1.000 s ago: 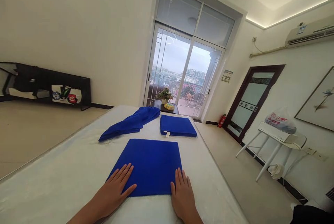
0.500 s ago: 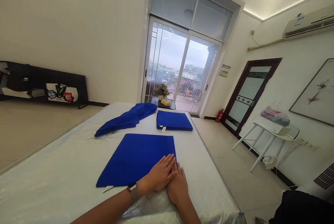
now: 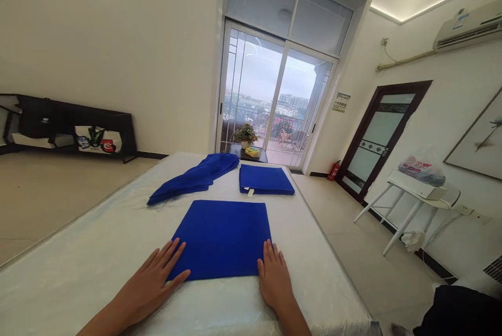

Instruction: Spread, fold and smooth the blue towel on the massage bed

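Observation:
A flat, folded blue cloth lies in front of me on a plastic-covered mattress. My left hand rests at its near left corner, fingers spread and thumb along the near edge. At the near right corner, my right hand lies flat with its fingers stretched over the edge. Neither hand grips the cloth. Beyond it sit a neat folded blue stack with a white tag and, to the left, a loose heap of blue cloth.
Past the mattress, a dark table bears a potted plant and a yellow pack. A low black cabinet stands left. To the right are a white chair with a box and plastic bag, and a fire extinguisher.
My left hand has moved from on top of my right hand to the cloth's left side. The cloth's near left corner now lies further in, and its white tag no longer shows.

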